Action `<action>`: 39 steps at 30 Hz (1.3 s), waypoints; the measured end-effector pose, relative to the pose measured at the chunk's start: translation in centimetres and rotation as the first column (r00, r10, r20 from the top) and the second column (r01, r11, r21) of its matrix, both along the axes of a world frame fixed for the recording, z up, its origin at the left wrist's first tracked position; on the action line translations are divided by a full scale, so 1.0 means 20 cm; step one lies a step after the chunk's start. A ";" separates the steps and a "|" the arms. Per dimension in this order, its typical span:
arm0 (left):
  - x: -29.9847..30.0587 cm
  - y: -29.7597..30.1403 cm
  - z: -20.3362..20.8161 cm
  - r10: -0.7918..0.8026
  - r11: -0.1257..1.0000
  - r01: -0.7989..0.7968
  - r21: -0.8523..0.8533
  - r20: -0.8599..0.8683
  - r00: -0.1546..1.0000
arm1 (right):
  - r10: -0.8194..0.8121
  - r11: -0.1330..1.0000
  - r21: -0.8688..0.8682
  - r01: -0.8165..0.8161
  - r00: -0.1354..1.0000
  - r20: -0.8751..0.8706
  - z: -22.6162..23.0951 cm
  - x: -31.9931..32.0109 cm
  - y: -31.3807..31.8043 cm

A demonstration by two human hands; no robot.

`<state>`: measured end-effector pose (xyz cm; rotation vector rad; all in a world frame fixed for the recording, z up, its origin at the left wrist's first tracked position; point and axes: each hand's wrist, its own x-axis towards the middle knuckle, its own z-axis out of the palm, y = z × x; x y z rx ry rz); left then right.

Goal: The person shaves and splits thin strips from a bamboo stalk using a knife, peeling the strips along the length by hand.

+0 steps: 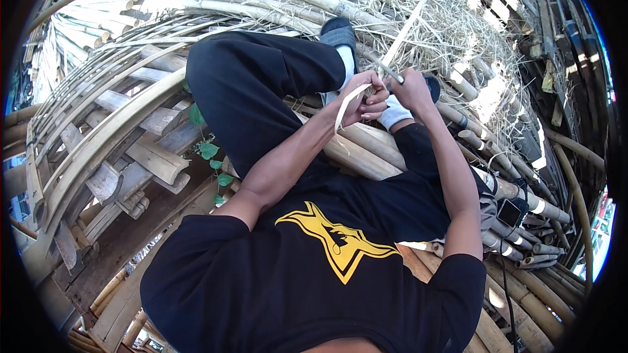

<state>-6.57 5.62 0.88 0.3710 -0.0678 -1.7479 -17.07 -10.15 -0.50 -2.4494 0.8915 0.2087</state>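
My left hand (366, 98) is closed on a long, pale bamboo strip (417, 14). One end of the strip curls down past my left fingers, while the rest runs up and away to the far right. My right hand (413, 89) is close beside it, its fingers wrapped round what looks like a knife (384, 67) with a narrow grey blade. The blade slants across the strip just beyond my left fingers; whether it touches is too small to tell. The knife's handle is hidden inside my right fist.
I sit on bamboo poles (366, 150), knees bent, in dark sandals (339, 33). Pale shavings (445, 46) cover the far side. Split bamboo slats (154, 160) and a green vine (209, 150) are at left. A small black device (509, 212) with a cable lies at right.
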 end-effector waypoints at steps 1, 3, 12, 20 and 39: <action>0.01 0.00 0.01 0.014 1.000 -0.013 0.019 -0.033 0.999 | -0.016 0.996 -0.093 0.018 1.000 0.022 -0.03 0.01 -0.05; 0.02 -0.02 0.00 0.080 0.997 -0.079 0.023 -0.053 0.995 | 0.013 0.993 -0.117 -0.016 1.000 -0.023 0.01 0.07 -0.06; 0.04 0.03 -0.01 0.132 0.991 -0.132 -0.008 0.001 0.991 | -0.531 0.799 -0.251 0.546 0.837 0.133 -0.12 -0.33 -0.65; 0.01 -0.02 -0.02 0.166 0.962 -0.212 0.174 0.246 0.955 | -0.025 1.000 0.015 0.025 0.999 0.022 0.14 -0.08 -0.05; 0.03 0.00 -0.01 0.144 0.981 -0.161 0.104 0.150 0.978 | -0.377 0.923 -0.070 0.377 0.926 0.016 -0.24 0.13 -0.32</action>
